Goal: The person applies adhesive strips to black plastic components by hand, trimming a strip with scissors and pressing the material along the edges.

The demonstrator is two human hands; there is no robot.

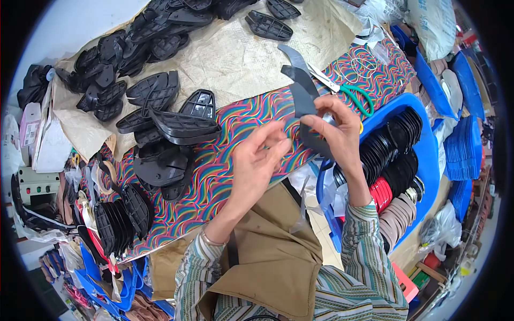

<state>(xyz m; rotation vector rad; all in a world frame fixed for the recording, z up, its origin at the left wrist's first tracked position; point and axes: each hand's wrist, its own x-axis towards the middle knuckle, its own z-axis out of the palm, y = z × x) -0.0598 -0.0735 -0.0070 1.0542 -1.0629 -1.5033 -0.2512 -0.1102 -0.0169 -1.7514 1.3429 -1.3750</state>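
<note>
Your right hand (342,131) grips a dark strap piece (304,91) between thumb and fingers. The piece runs from your fingertips away from you, over the patterned cloth (209,184), its far part just beside the scissors (334,87). A dark section also shows below your thumb; you cannot tell here whether it belongs to the same piece.

Your left hand (254,160) holds nothing visible, fingers loosely bent and apart from the strap, which lies beyond it and to its right. Black soles (182,127) lie left of that hand; the blue basin (431,176) stands beside your right forearm.
</note>
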